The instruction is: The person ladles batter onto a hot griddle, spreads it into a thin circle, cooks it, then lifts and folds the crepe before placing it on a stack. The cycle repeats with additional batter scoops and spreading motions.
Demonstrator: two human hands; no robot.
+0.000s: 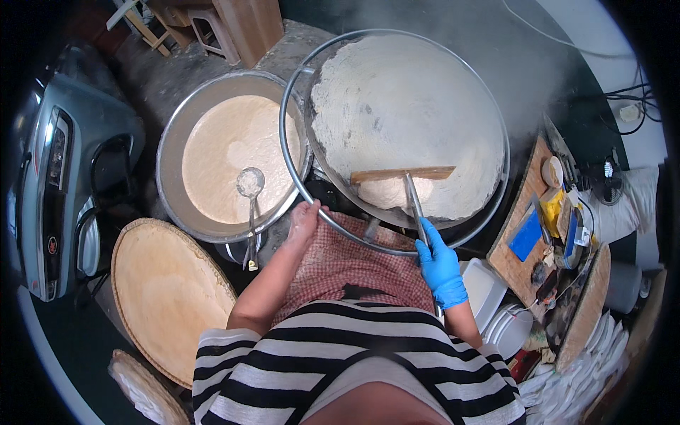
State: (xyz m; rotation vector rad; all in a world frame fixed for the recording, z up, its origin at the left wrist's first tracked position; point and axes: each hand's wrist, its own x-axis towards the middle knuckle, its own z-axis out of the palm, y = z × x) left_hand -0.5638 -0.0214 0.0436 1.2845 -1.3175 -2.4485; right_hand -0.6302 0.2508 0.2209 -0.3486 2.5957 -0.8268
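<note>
My right hand (440, 267), in a blue glove, grips the metal handle of a T-shaped spreader (402, 175) whose wooden blade rests on a thin white batter sheet spread over a large round steaming pan (407, 124). My bare left hand (304, 218) holds the near rim of a big metal ring lid (287, 142) that stands tilted beside the pan. To the left, a wide metal basin (173, 142) holds pale batter, with a ladle (250, 185) resting in it.
A round woven tray (166, 290) lies at lower left, another at the bottom edge. A grey appliance (60, 177) stands far left. A wooden board (520, 262) with small items, white plates (506, 329) and a lidded tub sit on the right. Steam rises behind the pan.
</note>
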